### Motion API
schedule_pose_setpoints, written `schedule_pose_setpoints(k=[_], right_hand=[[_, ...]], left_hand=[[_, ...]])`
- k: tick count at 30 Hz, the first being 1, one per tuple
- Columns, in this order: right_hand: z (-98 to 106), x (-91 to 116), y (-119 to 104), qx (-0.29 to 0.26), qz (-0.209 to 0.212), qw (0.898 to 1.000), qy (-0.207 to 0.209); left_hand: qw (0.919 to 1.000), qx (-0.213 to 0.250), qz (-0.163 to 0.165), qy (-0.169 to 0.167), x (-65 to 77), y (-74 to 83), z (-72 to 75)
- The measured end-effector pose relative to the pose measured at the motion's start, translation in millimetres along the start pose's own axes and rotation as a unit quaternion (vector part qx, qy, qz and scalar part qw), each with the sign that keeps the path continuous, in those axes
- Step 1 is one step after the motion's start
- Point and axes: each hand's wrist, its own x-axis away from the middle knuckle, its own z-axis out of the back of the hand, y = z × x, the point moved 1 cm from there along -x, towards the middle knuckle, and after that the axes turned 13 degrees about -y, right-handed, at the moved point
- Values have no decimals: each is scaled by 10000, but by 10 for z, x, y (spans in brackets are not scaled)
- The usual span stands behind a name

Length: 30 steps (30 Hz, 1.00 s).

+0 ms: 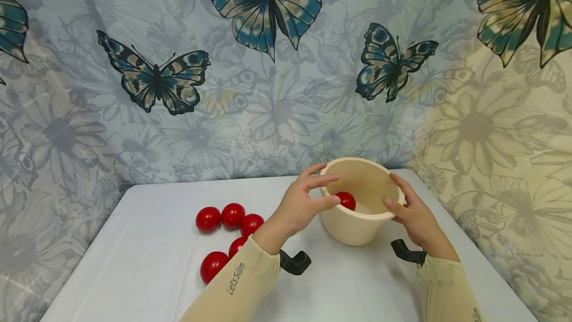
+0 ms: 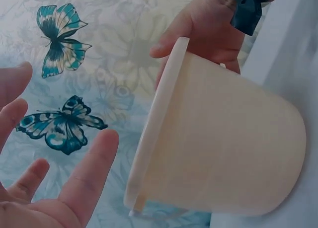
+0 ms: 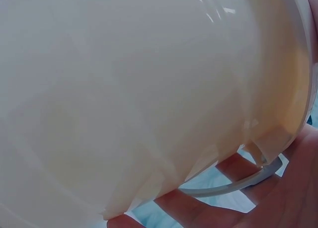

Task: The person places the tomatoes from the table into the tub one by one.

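Observation:
A cream plastic bucket (image 1: 357,227) with a thin handle (image 3: 233,186) is at the right of the table. My right hand (image 1: 417,217) grips its right side, thumb over the rim and fingers along the outer wall. In the right wrist view the bucket wall (image 3: 124,104) fills most of the picture. My left hand (image 1: 299,205) is at the bucket's left rim, its fingers spread and holding nothing. The left wrist view shows those fingers (image 2: 89,178) apart from the bucket (image 2: 223,138). One red ball (image 1: 347,201) shows inside the bucket, just beyond the left thumb.
Several red balls (image 1: 208,219) lie on the white-covered table (image 1: 147,257), left of the bucket; my left forearm partly hides some. A butterfly-print cloth (image 1: 277,113) hangs behind the table. Black wrist mounts (image 1: 296,262) stick out from both wrists.

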Motion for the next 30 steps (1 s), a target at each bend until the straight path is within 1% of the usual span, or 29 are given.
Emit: schedule_pose_setpoints(k=[3,7,11,14,16,19,21,24,27,30], right_hand=[[10,5,-4,25,47,10000,-15],[18,9,-4,77,68,9999,-23],[3,-3,2,26,50,10000,-36],[-2,-6,2,-2,91,9999,-51],[3,-6,6,-31,155,9998,-71],[7,-1,4,-98,245,9996,-114],[10,0,-1,-101,250,9996,-119],[15,1,-10,-75,205,9997,-99],[12,1,-7,-102,168,9998,-65],[0,4,6,-218,205,9995,-71]], left_hand=[[10000,33,-8,4,114,13,106],[9999,103,-49,85,326,48,306],[9998,-5,35,189,600,62,552],[9997,-17,145,197,820,58,726],[9996,94,208,174,963,36,826],[9993,297,221,0,1167,-27,968],[9985,481,109,-231,1297,-100,1059],[9965,618,-50,-569,1478,-218,1185],[9957,618,-76,-680,1650,-321,1287],[9957,636,-65,-666,1822,-414,1369]])
